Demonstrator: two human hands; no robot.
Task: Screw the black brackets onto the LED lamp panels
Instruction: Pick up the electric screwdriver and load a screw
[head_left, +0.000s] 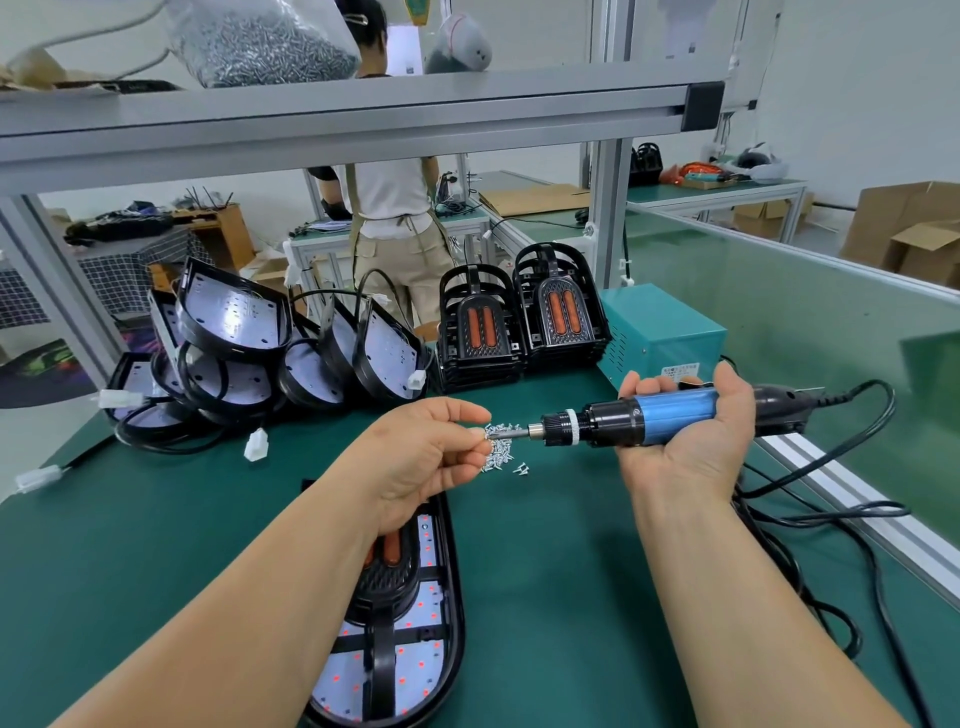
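Blue-and-black electric screwdriver (649, 421) gripped level in right hand (691, 441); small silver screw (491, 430) pinched in fingers of left hand (421, 457), apparently offered to bit for loading.

On the green table (545, 597) a lamp panel (415, 660) is laid at the near edge. Loose screws (501, 453) are heaped mid-table; piled panels (234, 338), two bracket stacks (519, 332) and a teal box (660, 332) are set behind, a black cable (836, 582) at the right.

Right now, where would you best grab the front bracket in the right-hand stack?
Likely the open arch at the top of the bracket, reaching down from above: it is free to hook, while its sides sit tight against the others.
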